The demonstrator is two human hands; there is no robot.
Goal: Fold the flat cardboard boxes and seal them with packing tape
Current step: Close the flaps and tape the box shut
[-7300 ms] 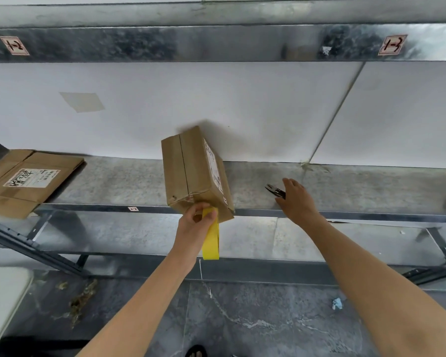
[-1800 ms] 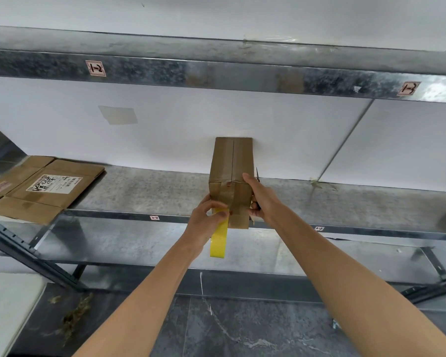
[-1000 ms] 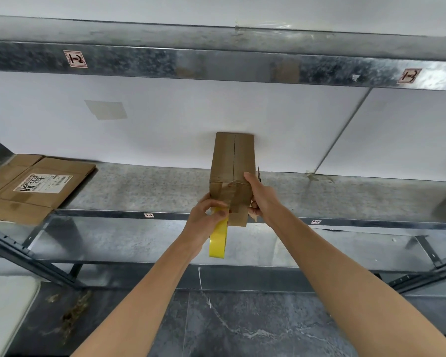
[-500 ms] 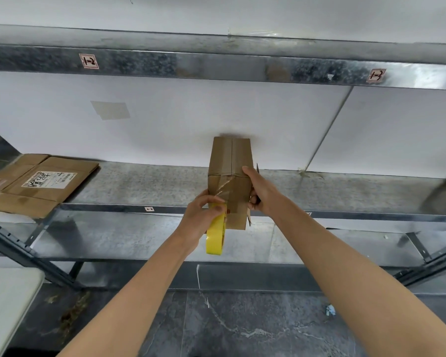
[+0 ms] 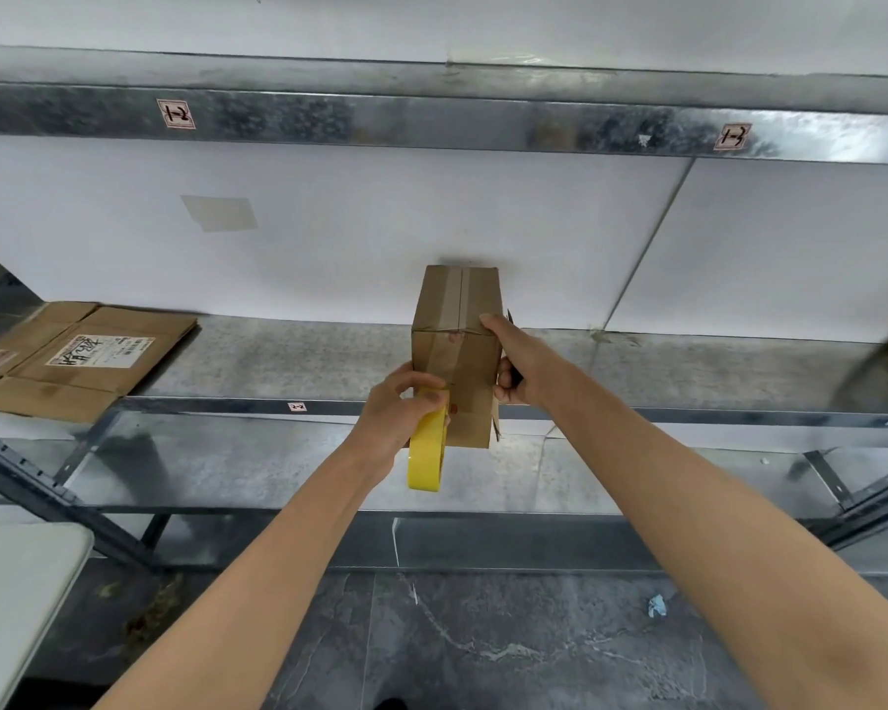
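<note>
Hold the box (image 5: 457, 351), likely light and stiff, by its flat sides, standing tall on the near edge of the shelf (image 5: 278, 361), between the left hand (image 5: 398, 407), fingers (image 5: 421, 394) curled round the yellow tape roll (image 5: 425, 453) at its near left, and the right hand (image 5: 521, 358), pressing its right side while gripping a dark tool (image 5: 509, 316).

One folded cardboard box (image 5: 455, 345), one yellow tape roll (image 5: 424, 456) and one dark tool (image 5: 517, 375), mostly hidden. Two bare grips: the left grip (image 5: 396, 407) and the right grip (image 5: 521, 361). At least two flattened boxes (image 5: 103, 351) lie piled together; their exact number is unclear. Two handwritten labels (image 5: 176, 114) sit on the upper shelf beam (image 5: 431, 123).
</note>
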